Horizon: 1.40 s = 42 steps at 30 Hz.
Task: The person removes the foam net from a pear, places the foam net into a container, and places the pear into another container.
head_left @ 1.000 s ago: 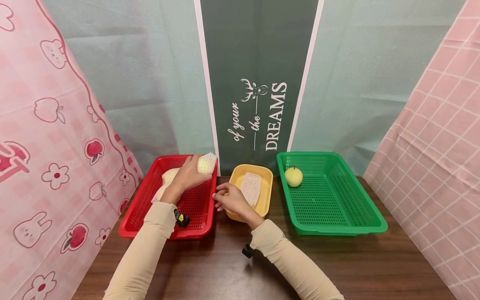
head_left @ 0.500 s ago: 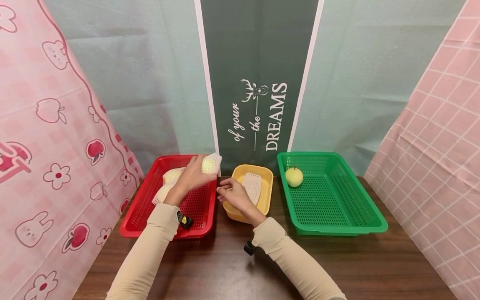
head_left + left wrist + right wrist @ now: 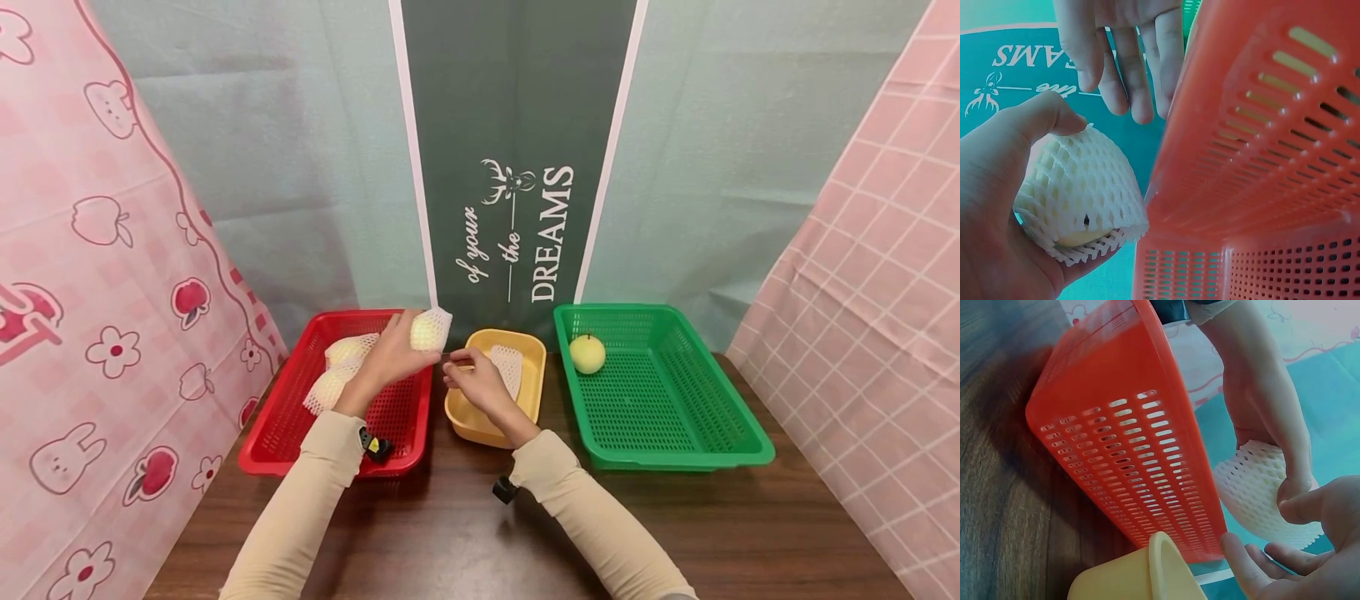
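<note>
My left hand [image 3: 392, 357] grips a pale-yellow pear in a white foam net [image 3: 431, 331] above the right rim of the red basket [image 3: 262, 454]. In the left wrist view, the thumb lies on the netted pear [image 3: 1085, 187], and a bit of bare fruit shows at the net's open end. My right hand [image 3: 480, 382] hovers over the yellow tray, close to the netted pear, fingers loosely extended and holding nothing. In the right wrist view its thumb is near the net [image 3: 1257, 494]; whether it touches cannot be told. Two more netted pears [image 3: 326, 390] lie in the red basket.
The yellow tray [image 3: 480, 429] stands between the baskets with an empty foam net [image 3: 508, 367] in it. On the right is a green basket [image 3: 660, 408] with one bare pear [image 3: 587, 354] at its back left. Curtains enclose the wooden table [image 3: 465, 542].
My left hand has carried the netted pear a little right, toward the yellow tray. The right hand has shifted slightly right and up, nearing the pear.
</note>
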### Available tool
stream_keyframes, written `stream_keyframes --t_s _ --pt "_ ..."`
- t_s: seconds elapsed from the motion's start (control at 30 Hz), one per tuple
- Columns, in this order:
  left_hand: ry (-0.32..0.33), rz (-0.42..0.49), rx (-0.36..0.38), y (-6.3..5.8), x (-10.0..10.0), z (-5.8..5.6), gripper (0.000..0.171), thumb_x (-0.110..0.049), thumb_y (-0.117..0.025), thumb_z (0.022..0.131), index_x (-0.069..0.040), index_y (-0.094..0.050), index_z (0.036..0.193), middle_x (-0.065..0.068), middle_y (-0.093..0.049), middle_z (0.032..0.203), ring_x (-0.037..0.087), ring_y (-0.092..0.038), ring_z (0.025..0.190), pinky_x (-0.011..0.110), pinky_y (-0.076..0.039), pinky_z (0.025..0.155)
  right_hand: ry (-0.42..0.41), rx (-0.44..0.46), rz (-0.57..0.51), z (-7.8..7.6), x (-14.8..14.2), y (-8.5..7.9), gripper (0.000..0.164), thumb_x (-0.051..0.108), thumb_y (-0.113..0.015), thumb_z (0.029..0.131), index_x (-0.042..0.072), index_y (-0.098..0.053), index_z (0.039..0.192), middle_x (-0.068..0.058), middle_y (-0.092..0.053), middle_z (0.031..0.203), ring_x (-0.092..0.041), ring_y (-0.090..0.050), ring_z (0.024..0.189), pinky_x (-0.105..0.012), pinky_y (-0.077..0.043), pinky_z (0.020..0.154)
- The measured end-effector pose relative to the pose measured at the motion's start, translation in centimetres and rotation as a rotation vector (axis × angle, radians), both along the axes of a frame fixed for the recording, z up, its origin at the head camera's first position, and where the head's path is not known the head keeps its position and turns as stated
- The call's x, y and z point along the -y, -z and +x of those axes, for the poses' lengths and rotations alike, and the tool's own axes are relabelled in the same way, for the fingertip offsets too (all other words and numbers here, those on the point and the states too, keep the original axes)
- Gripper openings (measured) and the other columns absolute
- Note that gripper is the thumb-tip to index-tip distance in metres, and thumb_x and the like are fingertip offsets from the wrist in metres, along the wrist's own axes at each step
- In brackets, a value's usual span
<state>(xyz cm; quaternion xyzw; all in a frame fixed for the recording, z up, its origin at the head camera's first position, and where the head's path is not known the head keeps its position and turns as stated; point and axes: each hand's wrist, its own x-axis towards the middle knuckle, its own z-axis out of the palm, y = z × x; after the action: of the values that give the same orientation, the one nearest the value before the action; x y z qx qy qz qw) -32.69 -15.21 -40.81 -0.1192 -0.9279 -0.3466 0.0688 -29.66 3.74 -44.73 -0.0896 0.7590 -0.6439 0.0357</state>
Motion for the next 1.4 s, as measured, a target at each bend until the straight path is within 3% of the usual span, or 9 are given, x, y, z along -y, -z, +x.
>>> stream_keyframes --t_s 0.13,0.37,1.03,1.4 --pt "0.000 0.009 0.013 0.0 -0.4 0.2 0.082 -0.036 -0.080 0.083 -0.014 -0.045 0.153 0.015 -0.054 0.142 0.032 -0.057 0.119 0.054 -0.056 0.100 0.001 -0.002 -0.006 -0.1 -0.1 0.0 0.036 0.012 -0.065 0.104 -0.007 -0.058 0.134 -0.026 -0.068 0.127 -0.036 -0.077 0.109 -0.038 -0.063 0.094" --pt "-0.002 0.013 0.000 -0.1 -0.9 0.4 0.081 -0.037 -0.079 0.083 -0.014 -0.045 0.153 0.014 -0.056 0.140 0.031 -0.059 0.118 0.052 -0.057 0.098 -0.009 -0.013 -0.014 -0.3 -0.3 0.0 0.045 0.009 -0.063 0.104 -0.010 -0.053 0.144 -0.029 -0.064 0.137 -0.041 -0.074 0.117 -0.045 -0.060 0.100" --pt "0.021 0.084 -0.035 -0.5 -2.3 0.6 0.078 -0.038 -0.082 0.084 -0.009 -0.049 0.149 0.013 -0.061 0.134 0.029 -0.060 0.115 0.051 -0.058 0.099 -0.008 -0.025 -0.037 -0.7 -2.0 -0.7 0.053 0.014 -0.070 0.099 -0.007 -0.054 0.145 -0.026 -0.064 0.141 -0.033 -0.075 0.114 -0.038 -0.062 0.096" --pt "0.024 0.114 -0.048 -1.0 -3.0 0.9 0.082 -0.038 -0.081 0.083 -0.009 -0.047 0.152 0.013 -0.060 0.135 0.030 -0.061 0.113 0.049 -0.058 0.095 -0.012 -0.025 -0.083 -0.7 -2.7 -1.3 0.050 0.012 -0.070 0.101 -0.006 -0.054 0.145 -0.026 -0.063 0.142 -0.037 -0.073 0.119 -0.043 -0.061 0.099"
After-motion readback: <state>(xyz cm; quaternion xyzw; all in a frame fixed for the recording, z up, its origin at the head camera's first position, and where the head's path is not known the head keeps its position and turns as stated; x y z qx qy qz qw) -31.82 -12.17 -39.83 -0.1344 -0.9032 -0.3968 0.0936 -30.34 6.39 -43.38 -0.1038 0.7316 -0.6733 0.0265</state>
